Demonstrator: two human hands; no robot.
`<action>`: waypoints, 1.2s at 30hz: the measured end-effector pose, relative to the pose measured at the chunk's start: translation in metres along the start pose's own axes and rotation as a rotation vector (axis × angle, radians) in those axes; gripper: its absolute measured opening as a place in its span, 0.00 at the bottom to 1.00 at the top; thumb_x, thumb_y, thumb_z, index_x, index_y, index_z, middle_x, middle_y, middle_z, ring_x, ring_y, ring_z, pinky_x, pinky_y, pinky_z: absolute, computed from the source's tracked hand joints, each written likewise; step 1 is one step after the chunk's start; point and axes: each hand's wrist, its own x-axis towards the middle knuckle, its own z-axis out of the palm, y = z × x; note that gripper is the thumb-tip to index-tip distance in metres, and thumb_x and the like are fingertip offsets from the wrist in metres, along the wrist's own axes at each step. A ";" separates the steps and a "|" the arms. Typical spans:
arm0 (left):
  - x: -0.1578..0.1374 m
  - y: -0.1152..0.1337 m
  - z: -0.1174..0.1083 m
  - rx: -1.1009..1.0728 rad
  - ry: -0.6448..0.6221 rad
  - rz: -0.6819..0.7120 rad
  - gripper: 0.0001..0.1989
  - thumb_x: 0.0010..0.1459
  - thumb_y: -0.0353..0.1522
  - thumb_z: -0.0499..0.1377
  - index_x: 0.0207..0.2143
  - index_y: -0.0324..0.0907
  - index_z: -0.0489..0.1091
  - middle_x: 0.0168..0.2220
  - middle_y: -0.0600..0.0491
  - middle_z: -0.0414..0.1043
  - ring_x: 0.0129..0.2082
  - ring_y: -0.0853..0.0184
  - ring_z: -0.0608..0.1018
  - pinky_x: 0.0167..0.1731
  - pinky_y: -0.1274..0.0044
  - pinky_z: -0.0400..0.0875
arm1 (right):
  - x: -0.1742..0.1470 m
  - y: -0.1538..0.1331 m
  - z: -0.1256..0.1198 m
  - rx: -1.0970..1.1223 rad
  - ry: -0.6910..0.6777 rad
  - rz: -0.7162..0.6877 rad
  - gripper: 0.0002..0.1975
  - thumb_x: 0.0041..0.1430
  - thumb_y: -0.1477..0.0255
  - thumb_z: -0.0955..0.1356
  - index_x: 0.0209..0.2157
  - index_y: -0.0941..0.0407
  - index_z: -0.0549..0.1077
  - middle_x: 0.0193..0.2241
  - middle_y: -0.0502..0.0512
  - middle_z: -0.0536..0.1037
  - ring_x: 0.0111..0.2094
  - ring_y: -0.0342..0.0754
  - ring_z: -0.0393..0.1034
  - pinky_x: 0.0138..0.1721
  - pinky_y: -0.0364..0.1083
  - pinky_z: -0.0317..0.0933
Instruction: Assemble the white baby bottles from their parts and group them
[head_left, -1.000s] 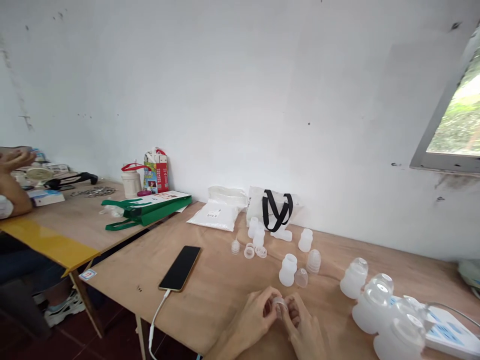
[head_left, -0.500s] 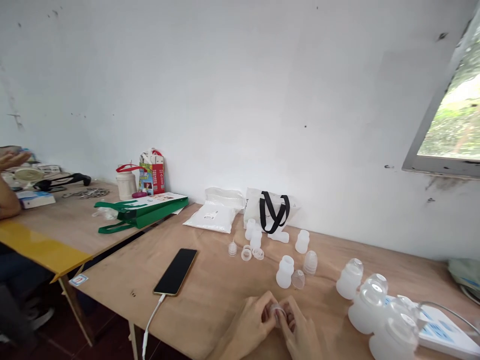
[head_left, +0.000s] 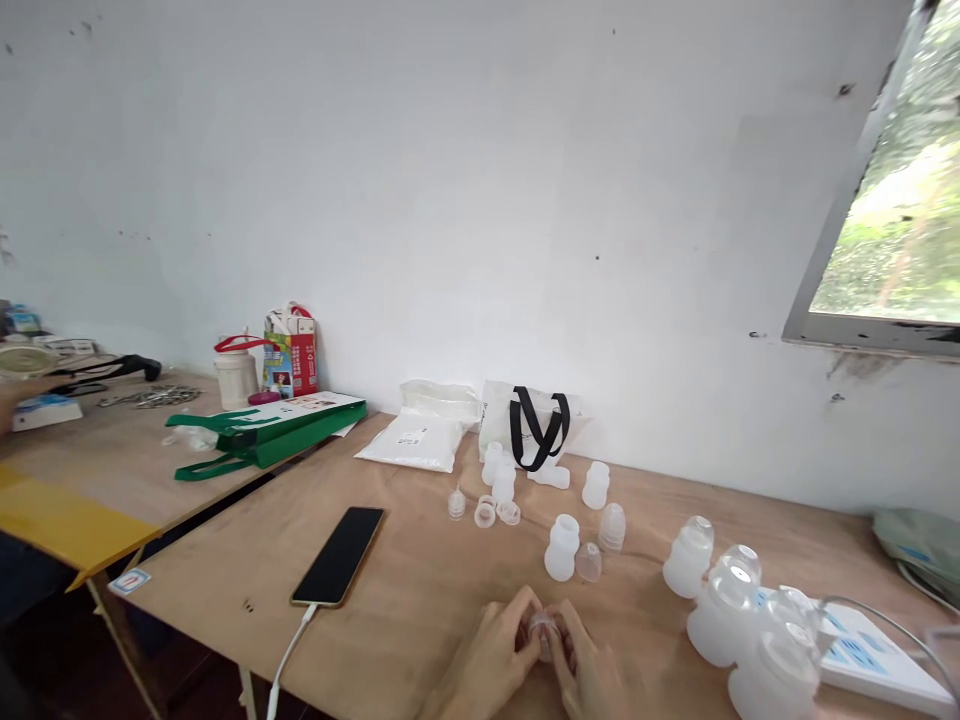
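Note:
Low in the head view, near the table's front edge, my left hand (head_left: pixel 501 640) and my right hand (head_left: pixel 579 655) meet with bent fingers. Both pinch a small translucent bottle part (head_left: pixel 541 624) with a round rim; fingers cover much of it, so its exact kind is unclear. Just beyond stand a frosted baby bottle (head_left: pixel 562 548), a clear dome cap (head_left: pixel 589 563) and a taller clear cap (head_left: pixel 613 527). Farther back lie a bottle nipple (head_left: pixel 457 504) and translucent collar rings (head_left: pixel 485 512). Several capped bottles (head_left: pixel 724 610) stand to the right.
A phone (head_left: pixel 339 556) on a white cable lies left. Behind are a white plastic packet (head_left: pixel 414 440), a tote bag with black handles (head_left: pixel 491 410) and more bottles (head_left: pixel 596 485). A white box (head_left: pixel 874 655) lies right. The adjoining table holds a green bag (head_left: pixel 300 440); a co-worker's hand shows far left.
The view has turned slightly right, so things sit farther left. Both my hands stay closed on the small part, with fingers slightly shifted. The co-worker's raised hand has come down.

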 end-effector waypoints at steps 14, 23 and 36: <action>0.003 0.006 0.002 0.014 0.038 -0.149 0.12 0.59 0.27 0.56 0.45 0.47 0.68 0.38 0.60 0.75 0.41 0.68 0.74 0.39 0.81 0.60 | 0.000 -0.002 0.009 -0.035 0.129 -0.065 0.34 0.76 0.51 0.48 0.36 0.53 0.76 0.23 0.52 0.74 0.20 0.45 0.68 0.25 0.42 0.60; 0.000 0.018 -0.008 0.157 0.001 -0.046 0.09 0.67 0.33 0.52 0.33 0.41 0.67 0.36 0.54 0.77 0.36 0.67 0.75 0.35 0.77 0.56 | 0.001 -0.007 -0.003 -0.014 0.108 -0.004 0.28 0.74 0.52 0.53 0.46 0.50 0.79 0.35 0.54 0.81 0.31 0.49 0.78 0.32 0.43 0.70; 0.002 0.011 -0.003 0.277 0.071 -0.029 0.07 0.62 0.30 0.55 0.31 0.41 0.68 0.36 0.52 0.78 0.36 0.65 0.76 0.35 0.75 0.56 | 0.003 0.009 0.004 0.061 0.064 0.015 0.22 0.66 0.56 0.61 0.41 0.47 0.85 0.36 0.58 0.82 0.39 0.58 0.80 0.41 0.49 0.75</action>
